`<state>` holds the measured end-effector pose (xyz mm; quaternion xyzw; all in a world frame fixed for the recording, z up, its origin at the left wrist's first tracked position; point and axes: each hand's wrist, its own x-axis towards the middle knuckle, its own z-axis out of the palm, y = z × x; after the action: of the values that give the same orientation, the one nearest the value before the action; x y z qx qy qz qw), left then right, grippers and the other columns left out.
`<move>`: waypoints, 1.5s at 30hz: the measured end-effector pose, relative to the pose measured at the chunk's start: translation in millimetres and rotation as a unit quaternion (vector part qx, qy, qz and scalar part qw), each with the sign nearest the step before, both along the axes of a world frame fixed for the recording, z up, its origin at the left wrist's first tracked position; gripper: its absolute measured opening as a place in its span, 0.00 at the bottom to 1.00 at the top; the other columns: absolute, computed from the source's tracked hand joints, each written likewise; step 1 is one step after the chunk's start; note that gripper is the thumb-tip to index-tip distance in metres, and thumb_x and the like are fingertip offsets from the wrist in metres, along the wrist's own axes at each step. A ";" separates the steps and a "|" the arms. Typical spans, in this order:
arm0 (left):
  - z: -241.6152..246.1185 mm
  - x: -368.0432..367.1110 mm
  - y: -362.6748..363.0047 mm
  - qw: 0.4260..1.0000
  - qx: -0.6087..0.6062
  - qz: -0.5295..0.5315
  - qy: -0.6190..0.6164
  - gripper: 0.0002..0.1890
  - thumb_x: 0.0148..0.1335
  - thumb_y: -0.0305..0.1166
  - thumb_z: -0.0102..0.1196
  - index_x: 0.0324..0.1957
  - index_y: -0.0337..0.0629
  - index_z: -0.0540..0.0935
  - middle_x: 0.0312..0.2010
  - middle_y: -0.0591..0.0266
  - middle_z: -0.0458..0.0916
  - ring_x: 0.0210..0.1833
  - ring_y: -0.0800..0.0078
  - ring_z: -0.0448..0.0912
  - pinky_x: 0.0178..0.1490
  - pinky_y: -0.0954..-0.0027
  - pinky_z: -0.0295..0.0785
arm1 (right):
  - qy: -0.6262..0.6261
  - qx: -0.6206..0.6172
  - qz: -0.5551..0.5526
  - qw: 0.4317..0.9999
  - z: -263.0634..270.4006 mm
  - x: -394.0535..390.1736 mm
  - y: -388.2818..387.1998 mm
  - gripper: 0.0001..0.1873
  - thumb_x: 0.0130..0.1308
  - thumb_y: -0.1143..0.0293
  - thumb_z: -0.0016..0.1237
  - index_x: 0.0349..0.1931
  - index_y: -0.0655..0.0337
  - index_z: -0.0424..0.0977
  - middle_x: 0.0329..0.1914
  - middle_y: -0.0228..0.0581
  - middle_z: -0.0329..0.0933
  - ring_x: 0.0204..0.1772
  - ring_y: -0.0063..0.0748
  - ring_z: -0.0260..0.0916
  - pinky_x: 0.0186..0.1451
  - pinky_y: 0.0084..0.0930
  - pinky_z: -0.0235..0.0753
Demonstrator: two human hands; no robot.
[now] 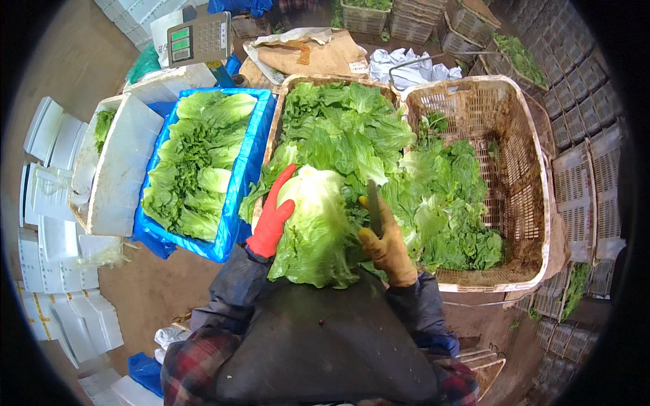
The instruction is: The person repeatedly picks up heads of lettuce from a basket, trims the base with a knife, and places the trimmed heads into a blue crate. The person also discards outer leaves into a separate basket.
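Note:
My left hand (pixel 274 215), in a red rubber glove, grips a head of lettuce (pixel 317 223) from its left side. The pale stem end of that head points away from me, and its leaves hang towards my dark apron (pixel 325 340). In a yellow glove, my right hand (pixel 388 243) holds a knife (pixel 375 208) with the blade pointing up and away, just right of the head. Beyond both hands, a plastic crate (pixel 274 122) is filled with lettuce (pixel 345 122). Loose leaves (pixel 452 218) lie in the larger crate (pixel 538 203) to the right.
On the left stands a box lined with blue plastic (pixel 256 134), packed with lettuce heads (pixel 198 162). A foam box (pixel 127 162) leans beside it. Behind are a digital scale (pixel 199 39) and a brown sack (pixel 310 53). White foam boxes (pixel 61 254) and stacked crates (pixel 574 188) line the sides.

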<state>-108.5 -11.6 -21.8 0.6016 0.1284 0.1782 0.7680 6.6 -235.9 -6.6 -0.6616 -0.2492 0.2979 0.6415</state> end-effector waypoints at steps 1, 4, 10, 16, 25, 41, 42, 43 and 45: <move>2.6 7.0 -1.2 1.000 -0.002 -0.010 -0.011 0.50 0.60 0.57 0.61 0.75 0.37 0.56 0.71 0.55 0.63 0.72 0.65 0.63 0.75 0.62 0.55 | 0.017 0.018 0.010 1.000 0.5 -1.4 4.9 0.48 0.64 0.48 0.60 0.76 0.62 0.51 0.73 0.47 0.61 0.73 0.40 0.59 0.74 0.34 0.58; 12.6 32.1 -0.8 0.997 0.022 -0.031 -0.069 0.49 0.61 0.58 0.61 0.75 0.38 0.57 0.72 0.56 0.61 0.74 0.65 0.60 0.76 0.62 0.53 | -0.008 0.099 0.039 0.994 -5.7 9.0 20.5 0.52 0.62 0.42 0.59 0.76 0.65 0.49 0.75 0.47 0.57 0.75 0.40 0.56 0.75 0.35 0.56; 38.7 27.6 7.7 0.990 0.122 -0.050 0.040 0.54 0.61 0.52 0.64 0.77 0.40 0.44 0.75 0.48 0.53 0.78 0.60 0.52 0.77 0.59 0.49 | 0.174 0.211 0.051 0.960 -42.6 20.1 40.6 0.47 0.65 0.34 0.50 0.70 0.64 0.59 0.60 0.39 0.73 0.59 0.33 0.72 0.59 0.33 0.75; 2.6 -31.2 2.1 0.998 0.037 0.019 0.038 0.64 0.51 0.44 0.75 0.78 0.41 0.41 0.77 0.56 0.49 0.79 0.64 0.48 0.77 0.60 0.48 | 0.179 0.202 0.013 0.963 -77.5 -28.9 112.8 0.46 0.64 0.43 0.58 0.72 0.64 0.55 0.67 0.40 0.65 0.66 0.34 0.65 0.68 0.34 0.65; 36.2 -85.4 227.3 0.890 0.381 0.133 0.212 0.56 0.43 0.39 0.79 0.73 0.43 0.58 0.64 0.49 0.72 0.67 0.55 0.71 0.69 0.58 0.67 | 0.231 0.065 0.098 0.966 -55.0 -4.8 219.1 0.35 0.72 0.58 0.52 0.73 0.58 0.56 0.61 0.34 0.72 0.26 0.15 0.62 0.28 0.18 0.65; -144.4 6.4 380.9 0.674 0.679 -0.121 0.264 0.53 0.41 0.27 0.72 0.74 0.56 0.61 0.68 0.46 0.65 0.72 0.45 0.62 0.72 0.39 0.55 | 0.341 -0.182 -0.006 0.922 -58.7 -34.5 67.5 0.22 0.77 0.64 0.43 0.64 0.69 0.69 0.55 0.46 0.80 0.32 0.24 0.74 0.35 0.23 0.77; -137.8 9.7 375.1 0.679 0.665 -0.121 0.287 0.54 0.40 0.29 0.73 0.74 0.54 0.61 0.69 0.46 0.65 0.73 0.46 0.61 0.74 0.39 0.52 | 0.282 -0.181 -0.030 0.942 -51.1 -29.7 53.6 0.20 0.77 0.67 0.44 0.63 0.68 0.71 0.55 0.44 0.80 0.37 0.23 0.75 0.41 0.22 0.76; -130.8 16.2 364.7 0.649 0.689 -0.109 0.303 0.56 0.38 0.35 0.76 0.74 0.53 0.61 0.70 0.46 0.63 0.74 0.47 0.59 0.75 0.39 0.49 | 0.217 -0.177 -0.049 0.959 -45.8 -22.5 38.1 0.18 0.76 0.69 0.44 0.61 0.67 0.73 0.55 0.43 0.80 0.41 0.23 0.76 0.47 0.21 0.76; -100.9 26.9 343.1 0.586 0.710 -0.111 0.374 0.58 0.37 0.40 0.77 0.74 0.52 0.60 0.73 0.49 0.59 0.76 0.49 0.55 0.77 0.41 0.41 | 0.028 -0.247 -0.123 0.961 -42.9 23.4 -13.5 0.17 0.76 0.68 0.45 0.60 0.62 0.75 0.52 0.42 0.82 0.45 0.26 0.79 0.44 0.17 0.76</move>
<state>-81.7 331.5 -122.7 0.9790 0.1686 -0.1146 -0.0052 30.0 -249.4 -49.5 -0.8163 -0.0663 0.2878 0.4964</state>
